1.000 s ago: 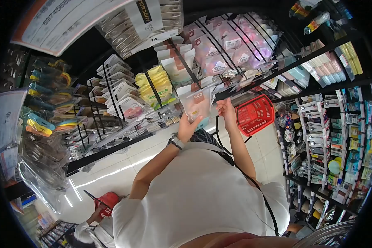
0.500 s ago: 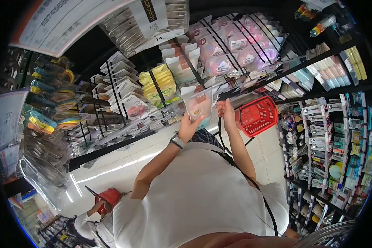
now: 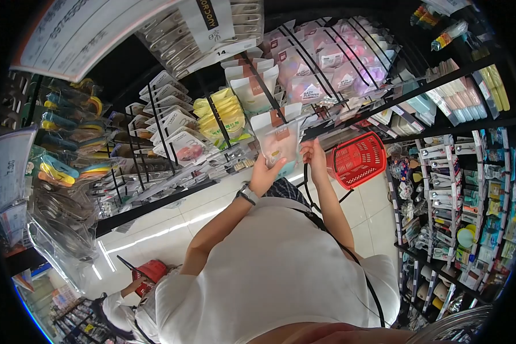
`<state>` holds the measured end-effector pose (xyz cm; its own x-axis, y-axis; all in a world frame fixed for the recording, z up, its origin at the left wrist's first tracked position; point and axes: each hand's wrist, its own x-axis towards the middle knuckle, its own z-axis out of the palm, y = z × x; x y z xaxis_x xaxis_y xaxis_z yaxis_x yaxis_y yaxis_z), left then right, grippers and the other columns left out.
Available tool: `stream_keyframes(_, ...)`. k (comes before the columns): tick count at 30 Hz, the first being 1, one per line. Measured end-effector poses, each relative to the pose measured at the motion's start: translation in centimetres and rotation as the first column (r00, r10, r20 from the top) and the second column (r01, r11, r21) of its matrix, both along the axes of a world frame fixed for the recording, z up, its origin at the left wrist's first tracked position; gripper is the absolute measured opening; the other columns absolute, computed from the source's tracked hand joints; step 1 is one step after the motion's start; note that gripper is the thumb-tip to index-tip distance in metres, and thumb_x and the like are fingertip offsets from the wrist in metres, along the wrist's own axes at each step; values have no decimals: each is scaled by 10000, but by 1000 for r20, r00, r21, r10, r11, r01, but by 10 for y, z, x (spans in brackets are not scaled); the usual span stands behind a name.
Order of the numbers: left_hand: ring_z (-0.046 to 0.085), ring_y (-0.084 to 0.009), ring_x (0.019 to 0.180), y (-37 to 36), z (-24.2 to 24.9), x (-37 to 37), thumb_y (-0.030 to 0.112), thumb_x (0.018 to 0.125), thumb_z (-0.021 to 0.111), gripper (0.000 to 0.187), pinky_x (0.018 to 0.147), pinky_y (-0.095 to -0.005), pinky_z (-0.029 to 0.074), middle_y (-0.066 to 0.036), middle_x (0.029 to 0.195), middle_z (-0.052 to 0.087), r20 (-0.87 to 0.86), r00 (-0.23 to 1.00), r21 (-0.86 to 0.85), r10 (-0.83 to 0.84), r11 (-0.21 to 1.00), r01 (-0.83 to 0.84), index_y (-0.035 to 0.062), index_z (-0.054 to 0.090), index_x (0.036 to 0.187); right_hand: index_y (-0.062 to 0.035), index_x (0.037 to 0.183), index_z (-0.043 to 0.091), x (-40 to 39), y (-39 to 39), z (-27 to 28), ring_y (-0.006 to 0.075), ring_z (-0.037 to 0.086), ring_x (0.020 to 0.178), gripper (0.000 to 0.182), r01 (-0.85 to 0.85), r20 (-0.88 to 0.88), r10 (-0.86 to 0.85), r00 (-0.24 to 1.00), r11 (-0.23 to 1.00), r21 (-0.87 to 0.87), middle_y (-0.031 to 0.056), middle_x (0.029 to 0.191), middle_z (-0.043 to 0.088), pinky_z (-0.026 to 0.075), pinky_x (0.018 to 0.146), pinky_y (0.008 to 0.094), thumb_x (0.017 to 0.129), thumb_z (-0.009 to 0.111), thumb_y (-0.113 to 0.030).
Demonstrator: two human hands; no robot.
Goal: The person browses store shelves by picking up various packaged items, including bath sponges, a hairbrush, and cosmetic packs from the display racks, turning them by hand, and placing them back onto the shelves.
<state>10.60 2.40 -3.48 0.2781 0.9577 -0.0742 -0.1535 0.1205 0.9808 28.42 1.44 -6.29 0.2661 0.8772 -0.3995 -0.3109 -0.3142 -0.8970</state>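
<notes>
My left hand (image 3: 264,175) is closed on the lower left edge of a clear and white plastic package (image 3: 280,140) with a brownish-pink label. The package is held upright in front of the hanging rack. Close to its right edge is my right hand (image 3: 314,153), with fingers curled in. Whether those fingers grip anything is not clear. A black strap or handle (image 3: 305,182) runs down from beside the right hand. Beyond my right forearm is a red plastic basket (image 3: 358,160). Similar white packages (image 3: 252,86) hang on a hook just behind the held one.
Yellow packets (image 3: 219,117) and carded goods (image 3: 175,129) hang to the left; pink bath flower packs (image 3: 332,71) hang to the right. A black shelf rail (image 3: 155,209) crosses before me. Another person's red basket (image 3: 152,269) is at lower left. A second rack (image 3: 447,195) stands at right.
The held package has shifted slightly right and turned a little, showing more of its front. My hands stay nearly in place. The other person's basket and arm have moved slightly.
</notes>
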Motion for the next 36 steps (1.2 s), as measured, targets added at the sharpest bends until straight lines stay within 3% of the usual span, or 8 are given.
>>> stream_keyframes(5, 526, -122, 958, 6, -12, -1, 124, 818, 653, 431, 821, -270, 434, -84, 1073, 572, -65, 998, -41, -16, 999, 13, -28, 454, 1169, -79, 888, 586, -1, -1, -5, 50, 471, 553, 494, 14, -1, -14, 1000, 1000, -16, -26, 681, 567, 362, 541, 196, 949, 295, -473)
stream_keyframes(11, 501, -139, 1003, 25, -11, 7, 148, 848, 616, 420, 843, -278, 421, -90, 1132, 528, -72, 994, -16, 87, 996, -89, -14, 439, 1193, -78, 887, 588, -3, 0, -2, 54, 468, 553, 495, 4, 14, -4, 1000, 1000, -20, -24, 675, 564, 364, 539, 200, 952, 289, -466)
stream_keyframes(14, 524, -176, 957, 37, -19, 16, 221, 858, 605, 411, 842, -296, 414, -126, 1045, 568, -40, 978, 95, 203, 975, -199, -39, 455, 1140, -75, 887, 591, -3, 0, -2, 58, 463, 552, 491, 6, -7, -6, 1000, 1000, -17, -20, 671, 562, 362, 536, 202, 952, 293, -460)
stream_keyframes(17, 523, -188, 957, 48, -29, 17, 225, 867, 586, 396, 841, -306, 412, -138, 1041, 564, -232, 959, -8, 163, 986, -169, -52, 455, 1118, -73, 886, 592, 0, -2, -6, 62, 458, 548, 487, 17, -34, -17, 999, 1000, -20, -18, 669, 560, 358, 537, 206, 953, 298, -455)
stream_keyframes(23, 516, -195, 974, 59, -31, 31, 234, 841, 615, 421, 856, -307, 399, -146, 1050, 557, 33, 966, -96, 256, 963, -252, -53, 462, 1109, -73, 892, 593, 8, -8, -1, 65, 459, 562, 482, 61, -10, -61, 998, 998, -18, -19, 668, 559, 354, 547, 210, 949, 311, -459)
stream_keyframes(26, 504, -197, 1001, 62, -57, 25, 249, 828, 632, 477, 879, -309, 386, -144, 1075, 547, -85, 955, -192, 284, 936, -296, -49, 443, 1149, -70, 898, 593, 12, -10, -2, 62, 461, 568, 468, 62, -15, -63, 998, 997, -34, -17, 675, 562, 353, 547, 207, 948, 327, -452)
stream_keyframes(32, 497, -203, 1016, 37, -92, 9, 229, 842, 612, 479, 913, -308, 363, -135, 1118, 525, -77, 924, -227, 375, 895, -383, -59, 430, 1179, -68, 908, 596, 28, 1, 1, 61, 464, 574, 363, 100, 65, -100, 993, 995, 5, -14, 686, 570, 348, 535, 202, 921, 442, -396)
stream_keyframes(36, 472, -149, 1042, 19, -63, -5, 213, 883, 557, 382, 899, -271, 355, -71, 1151, 509, -2, 936, -306, 353, 890, -337, -4, 463, 1183, -77, 926, 597, 47, 23, 3, 48, 441, 559, 282, 109, 134, -123, 983, 988, 110, -17, 696, 571, 351, 525, 200, 895, 509, -344)
